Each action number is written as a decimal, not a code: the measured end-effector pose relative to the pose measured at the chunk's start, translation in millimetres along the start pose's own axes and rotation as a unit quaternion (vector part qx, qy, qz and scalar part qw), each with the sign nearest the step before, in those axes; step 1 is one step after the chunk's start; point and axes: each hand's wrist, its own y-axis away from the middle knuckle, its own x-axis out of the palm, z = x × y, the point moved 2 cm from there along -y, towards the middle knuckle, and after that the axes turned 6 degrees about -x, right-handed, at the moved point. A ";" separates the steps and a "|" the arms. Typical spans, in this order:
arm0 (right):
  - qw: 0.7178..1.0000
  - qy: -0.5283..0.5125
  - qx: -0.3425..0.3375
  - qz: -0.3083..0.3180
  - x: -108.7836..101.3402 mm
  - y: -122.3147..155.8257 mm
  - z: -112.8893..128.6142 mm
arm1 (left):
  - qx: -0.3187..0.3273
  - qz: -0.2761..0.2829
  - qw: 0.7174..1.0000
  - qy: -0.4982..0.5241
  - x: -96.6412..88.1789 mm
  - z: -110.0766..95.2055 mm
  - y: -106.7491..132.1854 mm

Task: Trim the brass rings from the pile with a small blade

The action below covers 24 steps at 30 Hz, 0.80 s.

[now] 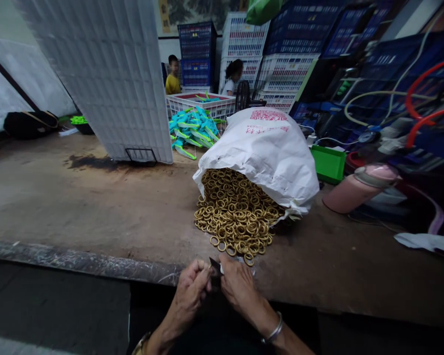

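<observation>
My left hand (193,284) is closed in a pinch at the table's front edge; what sits between its fingertips is too small to make out. Close beside it, my right hand (240,281) is wrapped round a small knife (215,265), its dark pointed blade aimed toward the left hand's fingers. Just beyond both hands, a heap of gold-coloured rings (240,217) spills out of a white woven sack (262,148) lying on its side with its mouth toward me. A few rings lie right by the right hand's knuckles.
The brown table (96,212) carries a tall white ribbed panel (114,84), turquoise and lime-green pieces (192,128), a green tray (327,163) and a pink flask (360,187). Hoses (414,98) hang at right. Two people (172,81) are in the background near stacked crates (196,49).
</observation>
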 end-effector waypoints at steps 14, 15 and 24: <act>0.991 0.102 0.061 -0.053 -7.8 -43.7 14.1 | -0.066 0.043 0.955 0.286 -20.1 1.0 -1.2; 0.991 0.103 0.060 -0.054 -6.7 -45.0 14.1 | -0.070 0.050 0.950 0.300 -22.1 1.3 -2.1; 0.996 0.035 0.013 -0.077 -5.3 -39.9 3.6 | -0.076 0.050 0.938 0.333 -24.6 -4.5 -7.7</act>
